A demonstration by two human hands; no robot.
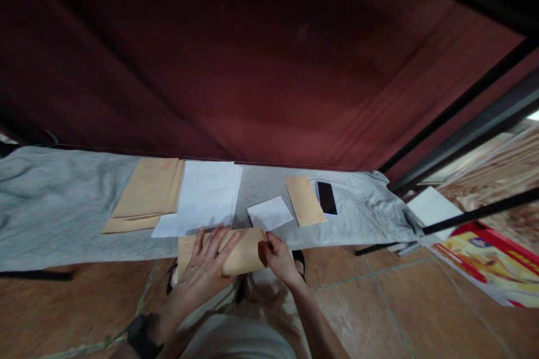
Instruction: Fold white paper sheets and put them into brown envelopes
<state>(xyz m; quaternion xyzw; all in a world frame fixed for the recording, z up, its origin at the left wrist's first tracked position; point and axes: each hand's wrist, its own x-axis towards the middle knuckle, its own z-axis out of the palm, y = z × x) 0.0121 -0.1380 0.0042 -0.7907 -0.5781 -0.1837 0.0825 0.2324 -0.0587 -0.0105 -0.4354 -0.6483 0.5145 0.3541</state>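
Both hands on one brown envelope at desk edge.
Left hand (208, 261) lies flat, fingers spread, on envelope (244, 252); right hand (278, 258) pinches its end flap.

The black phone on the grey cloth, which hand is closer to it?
Right. The right hand pinches the brown envelope below and left of the phone; the left hand lies flat on the envelope, farther left.
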